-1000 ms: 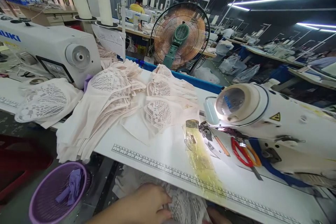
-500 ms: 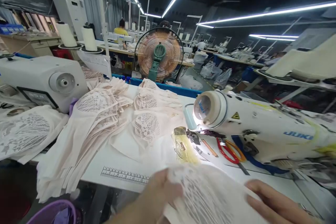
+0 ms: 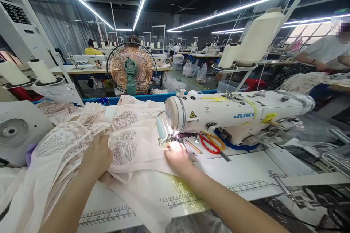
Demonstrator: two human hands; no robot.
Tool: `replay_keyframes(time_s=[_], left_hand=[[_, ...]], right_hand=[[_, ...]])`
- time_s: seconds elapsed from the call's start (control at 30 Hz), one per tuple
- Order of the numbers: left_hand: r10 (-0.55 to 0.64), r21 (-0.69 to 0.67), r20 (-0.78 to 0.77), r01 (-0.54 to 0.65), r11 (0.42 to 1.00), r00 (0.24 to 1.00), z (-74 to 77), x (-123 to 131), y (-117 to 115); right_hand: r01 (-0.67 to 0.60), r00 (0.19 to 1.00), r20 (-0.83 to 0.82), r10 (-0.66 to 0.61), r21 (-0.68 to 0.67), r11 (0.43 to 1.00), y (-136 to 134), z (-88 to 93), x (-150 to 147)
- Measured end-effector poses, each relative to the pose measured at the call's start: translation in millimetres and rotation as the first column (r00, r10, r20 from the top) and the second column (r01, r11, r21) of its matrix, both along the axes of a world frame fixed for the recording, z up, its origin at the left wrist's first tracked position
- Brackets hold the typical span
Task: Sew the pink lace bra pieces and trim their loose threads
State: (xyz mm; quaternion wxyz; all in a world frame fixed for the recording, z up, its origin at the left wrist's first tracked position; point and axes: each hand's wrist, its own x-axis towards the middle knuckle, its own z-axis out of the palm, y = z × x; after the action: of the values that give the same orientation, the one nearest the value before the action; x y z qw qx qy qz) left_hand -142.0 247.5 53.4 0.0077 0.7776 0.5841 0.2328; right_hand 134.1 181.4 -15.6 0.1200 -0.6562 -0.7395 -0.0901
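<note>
A pale pink lace bra (image 3: 124, 149) lies spread on the machine table, its lace cup facing up. My left hand (image 3: 100, 154) is closed on its left side, beside the stacked bras. My right hand (image 3: 177, 156) is closed, fingers curled down on the bra's right end, just in front of the sewing machine's needle area. The white JUKI sewing machine (image 3: 213, 113) has its lamp lit above those fingertips. The fingertips of my right hand are partly hidden by glare. A fanned stack of similar bras (image 3: 62, 145) lies left of my left hand.
Red-handled scissors (image 3: 209, 143), an orange-handled tool (image 3: 218, 140) and a thin brown stick (image 3: 193, 146) lie right of my right hand. Yellow film (image 3: 183, 189) and printed rulers mark the front edge. A fan (image 3: 131, 67) stands behind; a co-worker (image 3: 322, 54) is at right.
Both hands have moved from the near edge, left and farther onto the table. The bra, held up between them before, now lies flat by the needle. The view has turned right.
</note>
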Motion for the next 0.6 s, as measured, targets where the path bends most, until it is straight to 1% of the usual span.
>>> replay_keyframes(time_s=[0.03,0.07,0.1,0.13,0.17,0.2,0.23,0.27,0.3,0.33,0.4,0.5,0.6], left_hand=[[-0.042,0.108,-0.023,0.044,0.993,0.999,0.5,10.4,-4.0],[-0.123,0.178,-0.035,0.128,0.976,0.992,-0.8,24.0,-9.7],[-0.233,0.200,-0.028,0.234,0.951,0.972,-3.9,40.1,-16.4],[-0.362,0.183,-0.023,0.359,0.915,0.932,-8.5,57.7,-23.3],[-0.501,0.104,-0.038,0.502,0.858,0.865,-14.1,75.7,-29.5],[-0.611,-0.004,-0.040,0.611,0.791,0.791,-20.3,92.6,-34.5],[-0.674,-0.092,-0.025,0.670,0.737,0.738,-26.6,107.6,-38.0],[-0.703,-0.163,-0.016,0.692,0.704,0.711,-32.7,119.7,-40.1],[-0.712,-0.220,-0.012,0.693,0.687,0.702,-38.5,128.6,-40.8],[-0.707,-0.256,-0.018,0.681,0.686,0.707,-43.6,134.5,-40.5],[-0.692,-0.283,-0.056,0.653,0.702,0.720,-51.8,139.6,-37.8],[-0.698,-0.237,-0.118,0.662,0.711,0.707,-57.6,141.6,-32.8],[-0.713,-0.159,-0.158,0.695,0.702,0.684,-56.9,148.1,-29.2]], right_hand=[[0.007,1.000,0.003,-0.007,-0.002,1.000,1.0,0.7,-2.4],[0.010,1.000,-0.001,-0.010,-0.012,1.000,0.4,0.8,-4.4],[0.010,1.000,-0.010,-0.011,-0.023,1.000,-1.7,0.3,-6.0],[0.007,1.000,-0.018,-0.008,-0.028,1.000,-4.7,-1.2,-7.2],[-0.001,1.000,-0.029,0.001,-0.030,1.000,-8.5,-3.5,-7.8],[-0.017,0.999,-0.040,0.016,-0.028,0.999,-12.6,-6.5,-7.8],[-0.037,0.998,-0.050,0.036,-0.024,0.999,-16.8,-10.1,-7.1],[-0.056,0.997,-0.059,0.055,-0.018,0.998,-20.9,-14.0,-5.7],[-0.072,0.995,-0.067,0.071,-0.010,0.997,-24.8,-18.0,-3.7],[-0.085,0.994,-0.073,0.085,-0.001,0.996,-28.5,-21.9,-1.2],[-0.103,0.991,-0.081,0.104,0.012,0.995,-35.5,-28.1,4.8],[-0.131,0.987,-0.094,0.132,0.021,0.991,-47.5,-32.5,14.4],[-0.149,0.981,-0.117,0.152,0.035,0.988,-62.0,-32.1,23.2]])
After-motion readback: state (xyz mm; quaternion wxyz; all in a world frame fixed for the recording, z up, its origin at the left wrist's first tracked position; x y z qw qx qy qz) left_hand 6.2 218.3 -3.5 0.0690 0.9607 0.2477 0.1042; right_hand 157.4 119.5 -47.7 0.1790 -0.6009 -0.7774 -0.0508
